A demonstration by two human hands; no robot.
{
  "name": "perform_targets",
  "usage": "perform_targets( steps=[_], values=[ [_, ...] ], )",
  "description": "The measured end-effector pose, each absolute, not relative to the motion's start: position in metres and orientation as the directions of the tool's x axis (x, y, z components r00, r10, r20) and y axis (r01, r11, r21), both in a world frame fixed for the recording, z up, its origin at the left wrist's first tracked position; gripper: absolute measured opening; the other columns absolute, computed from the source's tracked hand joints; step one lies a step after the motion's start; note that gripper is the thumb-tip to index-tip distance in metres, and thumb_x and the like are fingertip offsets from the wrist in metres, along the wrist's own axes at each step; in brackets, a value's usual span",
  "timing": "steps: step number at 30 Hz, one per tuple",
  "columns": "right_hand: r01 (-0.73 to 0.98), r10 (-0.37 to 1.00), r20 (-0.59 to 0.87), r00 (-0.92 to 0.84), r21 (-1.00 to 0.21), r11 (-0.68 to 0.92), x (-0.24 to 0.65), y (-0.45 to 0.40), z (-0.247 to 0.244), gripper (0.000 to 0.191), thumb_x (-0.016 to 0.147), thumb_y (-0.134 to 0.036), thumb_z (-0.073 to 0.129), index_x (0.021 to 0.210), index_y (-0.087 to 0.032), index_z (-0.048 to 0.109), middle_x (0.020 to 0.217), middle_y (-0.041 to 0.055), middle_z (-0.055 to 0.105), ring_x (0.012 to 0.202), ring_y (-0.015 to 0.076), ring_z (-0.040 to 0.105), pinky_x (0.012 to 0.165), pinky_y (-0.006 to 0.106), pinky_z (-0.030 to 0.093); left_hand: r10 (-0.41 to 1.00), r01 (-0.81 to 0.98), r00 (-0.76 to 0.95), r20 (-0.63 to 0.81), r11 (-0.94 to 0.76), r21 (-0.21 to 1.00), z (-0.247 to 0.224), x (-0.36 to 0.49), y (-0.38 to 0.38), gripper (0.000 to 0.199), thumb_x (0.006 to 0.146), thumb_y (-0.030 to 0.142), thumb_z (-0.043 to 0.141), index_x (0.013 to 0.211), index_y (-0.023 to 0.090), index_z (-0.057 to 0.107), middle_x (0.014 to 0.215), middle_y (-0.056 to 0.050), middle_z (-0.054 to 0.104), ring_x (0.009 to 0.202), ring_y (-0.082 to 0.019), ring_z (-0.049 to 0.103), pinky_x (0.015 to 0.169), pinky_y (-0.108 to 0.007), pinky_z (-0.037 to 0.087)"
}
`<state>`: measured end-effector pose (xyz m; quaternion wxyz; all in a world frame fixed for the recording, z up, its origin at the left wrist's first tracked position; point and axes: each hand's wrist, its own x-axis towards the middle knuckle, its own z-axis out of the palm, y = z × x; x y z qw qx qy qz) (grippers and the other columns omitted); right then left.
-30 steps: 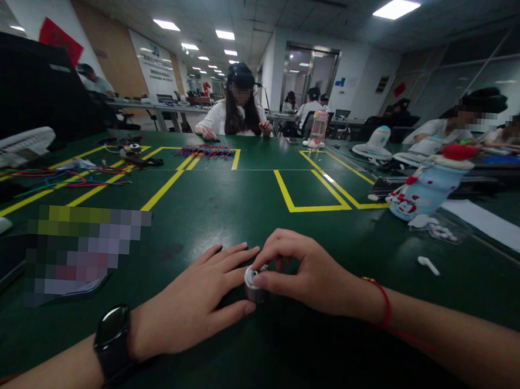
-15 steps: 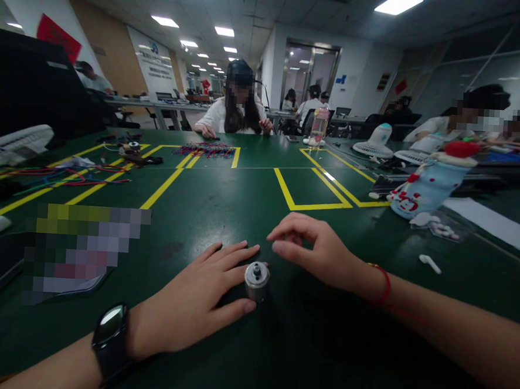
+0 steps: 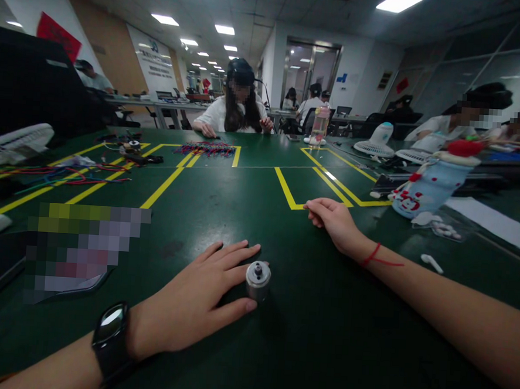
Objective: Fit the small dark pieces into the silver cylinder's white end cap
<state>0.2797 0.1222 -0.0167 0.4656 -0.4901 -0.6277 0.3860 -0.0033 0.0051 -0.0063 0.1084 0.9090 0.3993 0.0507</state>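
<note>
A small silver cylindrical motor (image 3: 258,282) stands upright on the green table (image 3: 224,210), its round top with a central shaft facing up. My left hand (image 3: 201,296) lies flat on the tabletop with fingers spread. Its thumb and index finger are on either side of the motor, close against it. Farther forward and to the right, my right hand (image 3: 331,219) is closed, with thumb and forefinger pinched together by a yellow tape corner. Whatever sits between those fingertips, if anything, is too small to make out.
Yellow tape (image 3: 287,187) marks the table. A blue bottle (image 3: 434,184) stands at right near a white earbud (image 3: 432,264). Loose wires (image 3: 85,175) lie at left, beyond a blurred plastic packet (image 3: 89,248). A co-worker (image 3: 236,105) sits opposite, behind bundled wires (image 3: 207,149).
My right hand has moved away from beside the motor, forward and to the right, and its fingers have drawn together. The left hand and the motor have stayed in place.
</note>
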Motion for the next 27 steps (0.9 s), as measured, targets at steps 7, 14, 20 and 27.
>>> perform_targets(
  steps=[7, 14, 20, 27],
  values=[
    [0.458, 0.893, 0.167, -0.417, -0.811, 0.365, 0.255, 0.09, -0.007, 0.016, 0.077, -0.031, 0.068, 0.079, -0.016, 0.072, 0.072, 0.0012, 0.064, 0.063, 0.0117, 0.051, 0.059, 0.026, 0.037, 0.731, 0.704, 0.682, 0.018, -0.663, 0.254, -0.005, -0.003, 0.005, 0.051, 0.096, 0.05, 0.045, 0.145, 0.042, 0.03, 0.157, 0.005, 0.024, 0.143, -0.028, 0.023, 0.114, -0.06, 0.017],
    [0.296, 0.776, 0.353, -0.523, -0.779, 0.553, 0.229, 0.046, 0.013, 0.019, 0.09, -0.031, 0.056, 0.095, -0.017, 0.068, 0.093, 0.0042, 0.064, 0.085, 0.014, 0.059, 0.075, 0.028, 0.046, 0.728, 0.694, 0.684, 0.045, -0.669, 0.267, -0.006, -0.002, 0.004, 0.053, 0.095, 0.047, 0.049, 0.144, 0.039, 0.031, 0.156, 0.003, 0.026, 0.142, -0.029, 0.025, 0.113, -0.062, 0.016],
    [0.297, 0.667, 0.428, -0.61, -0.657, 0.693, 0.218, 0.02, 0.028, 0.009, 0.082, -0.024, 0.067, 0.089, -0.018, 0.069, 0.102, 0.0043, 0.059, 0.096, 0.0146, 0.056, 0.088, 0.03, 0.045, 0.724, 0.697, 0.688, 0.039, -0.675, 0.242, -0.004, 0.0, 0.004, 0.058, 0.095, 0.045, 0.049, 0.147, 0.04, 0.023, 0.156, 0.003, 0.025, 0.143, -0.027, 0.024, 0.113, -0.062, 0.018],
    [0.278, 0.681, 0.376, -0.628, -0.709, 0.648, 0.235, 0.041, 0.034, 0.012, 0.083, -0.026, 0.067, 0.09, -0.017, 0.069, 0.089, 0.0022, 0.063, 0.082, 0.0124, 0.058, 0.072, 0.026, 0.045, 0.729, 0.697, 0.683, 0.045, -0.669, 0.257, -0.006, -0.004, 0.004, 0.05, 0.094, 0.049, 0.049, 0.142, 0.037, 0.037, 0.155, 0.001, 0.028, 0.142, -0.029, 0.027, 0.113, -0.062, 0.018]
  ],
)
